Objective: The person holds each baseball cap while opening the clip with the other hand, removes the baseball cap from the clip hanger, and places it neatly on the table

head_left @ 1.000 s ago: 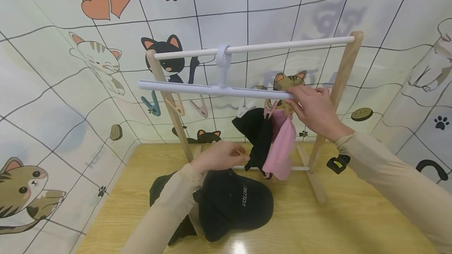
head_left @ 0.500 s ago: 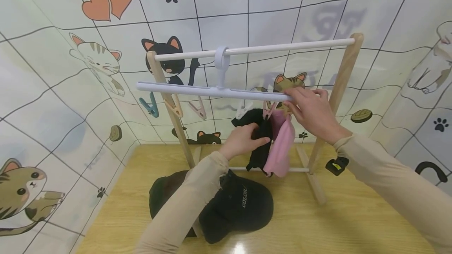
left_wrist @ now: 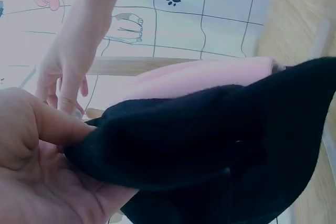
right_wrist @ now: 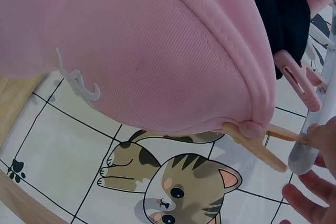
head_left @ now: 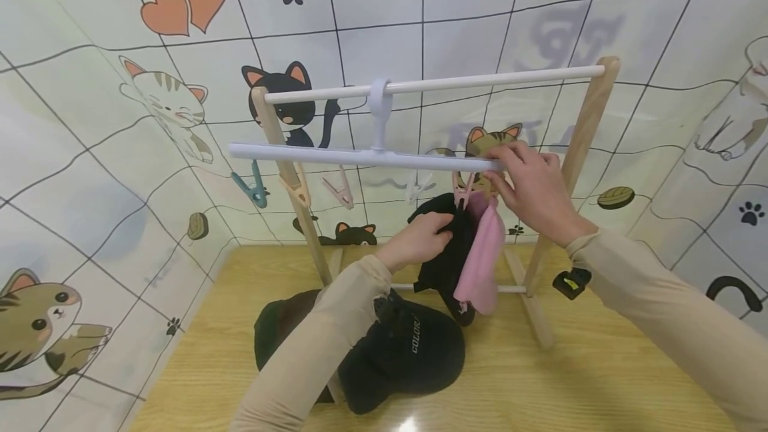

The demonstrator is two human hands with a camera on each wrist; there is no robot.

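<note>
My left hand (head_left: 420,240) pinches the edge of a black cap (head_left: 450,252), thumb on one side and fingers on the other, as the left wrist view shows up close. A pink clothespin (head_left: 463,191) on the hanger clips that cap from above. Beside it on the right hangs a pink cap (right_wrist: 157,61) of ribbed cloth, clipped by a peach clothespin (right_wrist: 257,148). My right hand (head_left: 534,192) grips the right end of the pale clip hanger (head_left: 336,154), thumb below and fingers over the bar. The hanger's hook loops round the rack's top rail (head_left: 492,79).
Several other clothespins, among them a teal one (head_left: 251,189) and a white one (head_left: 417,187), dangle along the hanger. Below on the wooden table (head_left: 600,379) lie a dark cap with white lettering (head_left: 414,352) and another dark cap (head_left: 279,325), partly behind my left sleeve.
My left hand has risen rightward from above the caps on the table to the hanging black cap and now pinches it. The cap has shifted and turned a little. My right hand keeps holding the hanger.
</note>
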